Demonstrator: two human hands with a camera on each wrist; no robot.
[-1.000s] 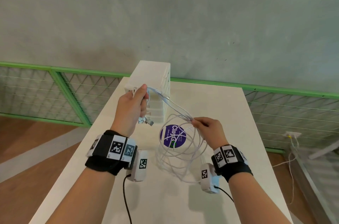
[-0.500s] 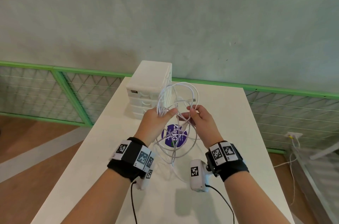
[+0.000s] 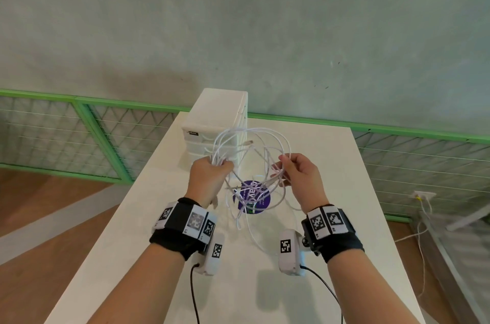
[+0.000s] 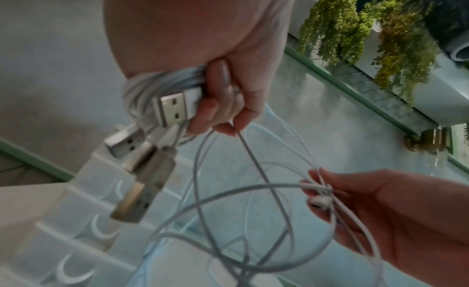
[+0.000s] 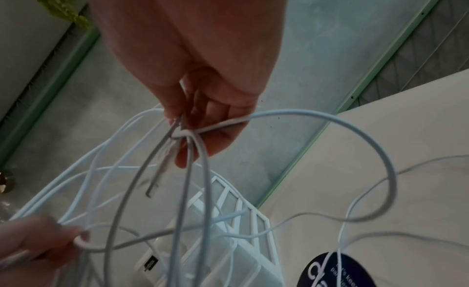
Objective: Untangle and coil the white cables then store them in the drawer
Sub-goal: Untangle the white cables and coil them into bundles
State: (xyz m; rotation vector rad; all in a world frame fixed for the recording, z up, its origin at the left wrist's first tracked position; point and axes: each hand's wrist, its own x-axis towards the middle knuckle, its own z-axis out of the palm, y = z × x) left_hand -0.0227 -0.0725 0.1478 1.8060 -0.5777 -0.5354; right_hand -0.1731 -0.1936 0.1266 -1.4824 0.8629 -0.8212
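A tangle of white cables (image 3: 254, 154) hangs in loops above the white table (image 3: 344, 244). My left hand (image 3: 212, 172) grips a bundle of strands (image 4: 152, 85) with several metal USB plugs (image 4: 175, 107) sticking out below the fist. To its right, my right hand (image 3: 291, 170) pinches several strands and a small connector (image 5: 177, 135) between thumb and fingers. Loose loops trail down onto the table. The white drawer unit (image 3: 217, 122) stands just behind the hands, its drawers closed.
A round purple sticker or disc (image 3: 252, 197) lies on the table under the cables. A green-framed mesh fence (image 3: 79, 138) runs behind the table below a grey wall. The table's left and right edges drop to a wooden floor.
My left hand came down from the drawer unit toward my right, gathering strands into its fist. The hands then drew slightly apart, spreading the loops between them.
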